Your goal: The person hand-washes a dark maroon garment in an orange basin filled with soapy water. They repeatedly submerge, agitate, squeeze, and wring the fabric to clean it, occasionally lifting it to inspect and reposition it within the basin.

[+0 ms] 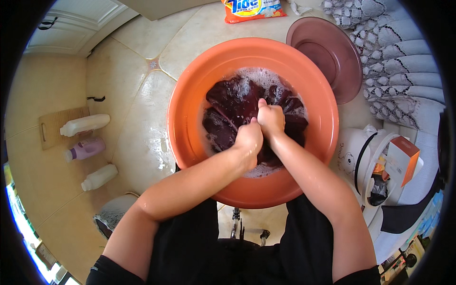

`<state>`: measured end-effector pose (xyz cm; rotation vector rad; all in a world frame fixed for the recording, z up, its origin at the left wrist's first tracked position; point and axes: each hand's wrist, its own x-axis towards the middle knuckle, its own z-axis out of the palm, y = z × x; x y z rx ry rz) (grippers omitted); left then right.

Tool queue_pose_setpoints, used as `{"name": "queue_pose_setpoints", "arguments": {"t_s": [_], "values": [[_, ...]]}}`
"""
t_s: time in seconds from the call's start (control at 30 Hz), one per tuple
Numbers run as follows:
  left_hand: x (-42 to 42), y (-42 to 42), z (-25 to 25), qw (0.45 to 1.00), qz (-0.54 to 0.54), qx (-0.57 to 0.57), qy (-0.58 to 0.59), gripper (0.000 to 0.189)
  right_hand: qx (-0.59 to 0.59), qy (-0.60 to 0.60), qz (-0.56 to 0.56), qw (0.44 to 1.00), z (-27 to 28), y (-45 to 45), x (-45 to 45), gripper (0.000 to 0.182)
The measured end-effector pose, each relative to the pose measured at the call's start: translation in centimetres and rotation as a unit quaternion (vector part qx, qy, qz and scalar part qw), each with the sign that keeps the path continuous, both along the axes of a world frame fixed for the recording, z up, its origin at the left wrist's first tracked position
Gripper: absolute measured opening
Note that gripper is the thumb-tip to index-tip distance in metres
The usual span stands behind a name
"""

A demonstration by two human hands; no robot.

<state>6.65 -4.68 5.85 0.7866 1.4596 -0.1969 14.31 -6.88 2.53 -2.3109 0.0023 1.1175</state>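
An orange plastic basin (185, 142) stands on the tiled floor, close before my knees. Dark maroon cloth (228, 103) lies in it, in water with white suds (262, 76). Near the middle of the basin my left hand (249, 139) is closed on a part of the cloth. My right hand (271, 117) grips the cloth just to the right of it and a little farther from me, the two almost touching. Both thumbs point away from me. The fingertips and the held folds are hidden beneath the hands. Both forearms are wet.
A brown plastic basin (343, 60) leans behind on the right. Beyond is a Tide detergent bag (249, 10). At right are a trash bin (351, 156) and a lace-edged sofa cover (402, 71). Left stand a white bottle (87, 124), a purple bottle (87, 148) and a cutting board (50, 128).
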Motion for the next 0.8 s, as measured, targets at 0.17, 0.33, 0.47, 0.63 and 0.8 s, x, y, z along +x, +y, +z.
{"name": "queue_pose_setpoints", "arguments": {"t_s": [0.17,0.33,0.47,0.63,0.8], "values": [[-1.8,2.4,-4.2,0.982,0.133,-0.056,-0.121,0.043,0.084,-0.019,0.038,0.996,2.0,-0.5,-3.2,0.054],[0.8,2.5,-1.0,0.994,0.099,-0.052,-0.014,0.043,0.053,0.007,0.003,0.999,1.9,-1.4,-2.8,0.057],[-1.4,5.9,-3.2,0.988,0.105,-0.061,-0.099,0.036,0.131,0.067,0.052,0.988,3.9,-1.3,-3.6,0.054],[-3.7,8.8,0.9,0.971,-0.127,0.162,-0.124,0.047,0.206,-0.260,0.099,0.938,4.8,-3.7,5.6,0.041],[-4.1,7.8,-1.0,0.634,-0.280,0.721,-0.033,0.048,0.268,-0.502,0.329,0.754,1.2,-5.3,2.5,0.019]]}}
